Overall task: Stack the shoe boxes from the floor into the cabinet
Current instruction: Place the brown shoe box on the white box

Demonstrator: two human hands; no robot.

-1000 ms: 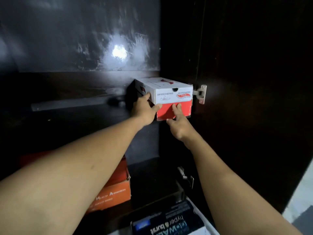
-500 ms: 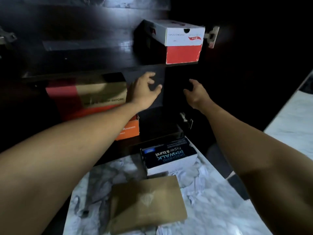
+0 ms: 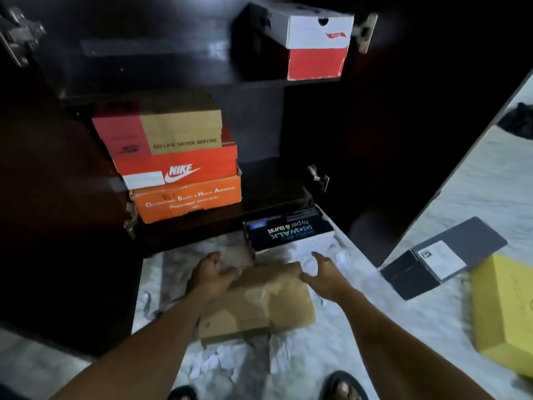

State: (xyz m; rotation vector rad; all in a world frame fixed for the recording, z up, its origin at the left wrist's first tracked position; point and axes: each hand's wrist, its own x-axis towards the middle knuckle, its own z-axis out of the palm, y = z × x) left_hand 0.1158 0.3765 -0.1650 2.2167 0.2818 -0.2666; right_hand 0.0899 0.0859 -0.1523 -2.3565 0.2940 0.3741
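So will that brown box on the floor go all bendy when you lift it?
Probably only a little. The brown box is cardboard with a creased-looking lid, so the top may flex. It is flat-sided, so it shouldn't roll. The left hand and right hand are at opposite sides, which should keep it level.

the left hand and right hand are smeared by motion; whether the left one grips the brown box cannot be told, and its forearm covers that box's left edge. the yellow box runs off the right edge. the feet are cut by the bottom edge. the label on the grey box is too small to read. a dark heap at far right is unclear.
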